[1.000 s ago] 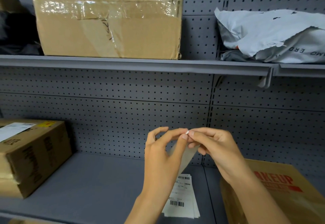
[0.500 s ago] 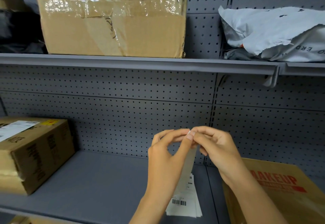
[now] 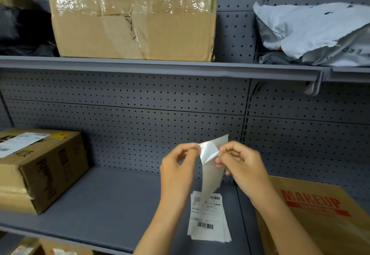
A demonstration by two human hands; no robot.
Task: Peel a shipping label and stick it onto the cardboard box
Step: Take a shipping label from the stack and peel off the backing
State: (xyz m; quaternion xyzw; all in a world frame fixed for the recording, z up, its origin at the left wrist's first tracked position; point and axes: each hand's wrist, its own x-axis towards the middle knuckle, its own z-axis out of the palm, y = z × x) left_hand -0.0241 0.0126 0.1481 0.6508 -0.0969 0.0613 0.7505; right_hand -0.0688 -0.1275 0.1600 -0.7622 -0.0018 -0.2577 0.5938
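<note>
Both our hands, left hand [image 3: 177, 166] and right hand [image 3: 243, 163], pinch closed on the shipping label [image 3: 212, 166] above the shelf [image 3: 104, 200] near its right edge, beside the cardboard box [image 3: 320, 214]; it looks thin, floppy and sticky, so we judge the corners safest to hold.

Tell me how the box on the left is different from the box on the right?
The left box already wears a white label; the right box shows none. The left box has black printing; the right box has red MAKEUP lettering. Both are brown cardboard.
</note>
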